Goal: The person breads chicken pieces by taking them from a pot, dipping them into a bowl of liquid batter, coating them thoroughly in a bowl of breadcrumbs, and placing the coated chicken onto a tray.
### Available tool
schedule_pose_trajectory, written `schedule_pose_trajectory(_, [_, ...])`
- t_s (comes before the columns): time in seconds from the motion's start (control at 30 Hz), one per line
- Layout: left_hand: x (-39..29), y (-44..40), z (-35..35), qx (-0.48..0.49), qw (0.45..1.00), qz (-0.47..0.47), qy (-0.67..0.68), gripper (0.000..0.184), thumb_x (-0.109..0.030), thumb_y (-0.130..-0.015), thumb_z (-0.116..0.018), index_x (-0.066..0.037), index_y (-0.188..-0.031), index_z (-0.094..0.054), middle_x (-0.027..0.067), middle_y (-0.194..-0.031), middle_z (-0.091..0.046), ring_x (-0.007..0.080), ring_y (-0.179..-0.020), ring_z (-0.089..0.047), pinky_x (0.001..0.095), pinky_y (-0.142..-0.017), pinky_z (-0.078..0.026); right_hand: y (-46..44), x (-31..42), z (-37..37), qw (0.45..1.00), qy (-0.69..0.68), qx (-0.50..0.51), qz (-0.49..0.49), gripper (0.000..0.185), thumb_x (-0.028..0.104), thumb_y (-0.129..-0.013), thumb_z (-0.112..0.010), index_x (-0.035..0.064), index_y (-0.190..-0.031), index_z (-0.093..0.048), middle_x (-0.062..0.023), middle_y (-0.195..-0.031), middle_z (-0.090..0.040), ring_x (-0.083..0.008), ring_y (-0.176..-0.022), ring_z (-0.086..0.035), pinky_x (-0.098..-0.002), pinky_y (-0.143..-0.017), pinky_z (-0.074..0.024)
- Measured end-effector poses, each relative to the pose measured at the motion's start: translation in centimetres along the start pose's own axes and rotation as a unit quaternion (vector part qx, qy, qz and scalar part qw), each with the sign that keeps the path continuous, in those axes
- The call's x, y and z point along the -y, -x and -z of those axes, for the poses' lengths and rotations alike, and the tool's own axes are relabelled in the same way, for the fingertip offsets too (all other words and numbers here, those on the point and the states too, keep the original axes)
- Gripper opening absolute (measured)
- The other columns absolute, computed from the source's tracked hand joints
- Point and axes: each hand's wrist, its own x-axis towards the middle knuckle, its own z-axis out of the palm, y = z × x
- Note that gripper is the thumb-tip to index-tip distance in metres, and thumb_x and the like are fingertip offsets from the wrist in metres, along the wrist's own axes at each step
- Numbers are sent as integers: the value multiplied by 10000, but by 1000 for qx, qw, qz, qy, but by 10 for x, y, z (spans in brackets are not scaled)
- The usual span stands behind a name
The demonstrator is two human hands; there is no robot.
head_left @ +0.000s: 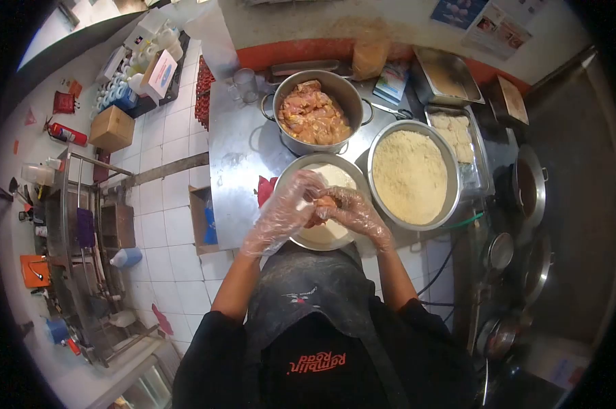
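Note:
In clear plastic gloves, my left hand (285,208) and my right hand (356,213) meet over a metal bowl (296,162) of pale flour (330,235). Between their fingers is a small piece of raw meat (326,202), partly hidden by the gloves. Just beyond the bowl stands a two-handled pot (351,95) filled with raw, seasoned meat pieces (313,116). To the right, a wide metal bowl (453,153) holds yellowish crumbs (410,177). Something red (265,189) lies beside my left wrist.
Scissors (396,112) lie behind the crumb bowl. A tray (482,160) with breaded pieces (453,136) sits at the right, near a steel pan (448,73). Pots (529,187) line the far right. A glass mug (244,85) stands at the table's back left.

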Motion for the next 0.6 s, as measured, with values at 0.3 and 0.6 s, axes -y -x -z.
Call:
schedule_pose_trajectory(0.3, [61,28,-8,-3,906,188,380,624,-194,-855,-810,-9,-1375,-520,105,-1356,-566,178,-1284,-514,358,-1112,-409,2,50,-2,996,58,-18,62,331,293,-1010,-629,-28,-1031,-707,-54,-835,-707,-125,-742,-632,-294,-691,-519])
schedule_pose_trajectory(0.6, [75,22,-21,13,907,230,353,382,-222,-928,-749,9,-1205,-623,40,-1012,-676,122,-881,-631,283,-835,-527,16,27,27,980,55,-166,-92,409,230,-896,-762,-42,-1193,-695,-135,-955,-741,-154,-861,-694,-297,-753,-562])
